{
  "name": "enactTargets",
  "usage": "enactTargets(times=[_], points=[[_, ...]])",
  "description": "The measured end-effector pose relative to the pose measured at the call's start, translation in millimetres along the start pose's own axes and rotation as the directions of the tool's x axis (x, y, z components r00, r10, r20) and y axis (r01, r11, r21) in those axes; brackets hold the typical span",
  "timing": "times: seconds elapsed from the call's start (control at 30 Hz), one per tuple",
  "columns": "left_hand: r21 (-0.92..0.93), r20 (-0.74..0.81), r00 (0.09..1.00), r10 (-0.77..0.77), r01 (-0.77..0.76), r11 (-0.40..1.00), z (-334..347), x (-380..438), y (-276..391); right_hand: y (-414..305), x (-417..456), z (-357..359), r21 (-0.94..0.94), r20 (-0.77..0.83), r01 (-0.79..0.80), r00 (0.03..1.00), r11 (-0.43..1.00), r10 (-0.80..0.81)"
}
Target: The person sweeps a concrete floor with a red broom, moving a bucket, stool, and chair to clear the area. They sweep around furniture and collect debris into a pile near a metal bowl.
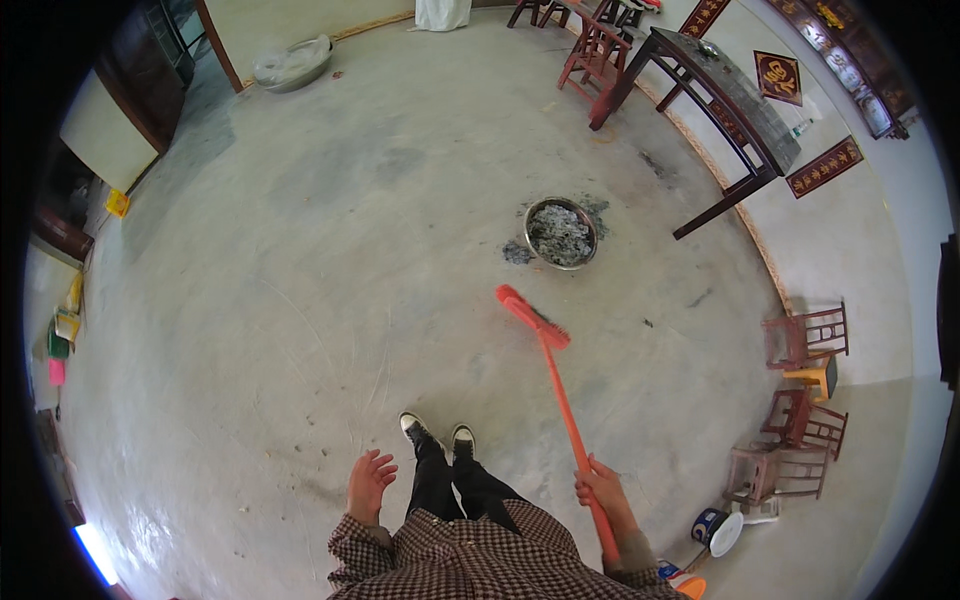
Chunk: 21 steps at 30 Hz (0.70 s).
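My right hand (602, 487) is closed around the orange-red handle of a long-handled broom (566, 409). The broom's red head (517, 306) points away from me and has dark bristles along one side. Whether the head touches the concrete floor (337, 262) cannot be told. Just beyond it stands a round metal basin (528, 238) full of grey ash, with dark ash stains (517, 253) on the floor around it. My left hand (371, 480) hangs at my side, empty, its fingers loosely apart.
Along the right wall stand a dark wooden table (742, 105), several red wooden chairs (799, 416), a yellow stool (814, 376) and a dark blue bucket (706, 526). A basin with plastic sheeting (296, 64) lies at the far left, near a doorway (184, 45). Small debris (300, 448) dots the floor leftward.
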<state>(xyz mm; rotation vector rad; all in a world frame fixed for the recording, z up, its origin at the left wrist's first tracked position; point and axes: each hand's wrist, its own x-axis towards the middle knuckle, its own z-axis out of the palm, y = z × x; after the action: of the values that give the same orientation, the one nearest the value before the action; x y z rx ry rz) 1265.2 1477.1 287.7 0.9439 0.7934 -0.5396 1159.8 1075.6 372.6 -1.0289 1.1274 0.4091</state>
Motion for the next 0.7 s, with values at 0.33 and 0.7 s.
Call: enactTargets(times=[0.33,0.7], points=[[0.088,-0.073,0.995,-0.072,0.079,0.993,-31.0,6.8,18.2,-25.2,139.5,55.1,-0.075,-0.153,0.322,0.932,0.944,-0.330],[0.060,-0.028,0.997,-0.075,0.076,0.995,-28.0,21.7,33.2,-13.9,48.8,9.6,-0.140,-0.084,0.045,0.995,0.989,-0.057]])
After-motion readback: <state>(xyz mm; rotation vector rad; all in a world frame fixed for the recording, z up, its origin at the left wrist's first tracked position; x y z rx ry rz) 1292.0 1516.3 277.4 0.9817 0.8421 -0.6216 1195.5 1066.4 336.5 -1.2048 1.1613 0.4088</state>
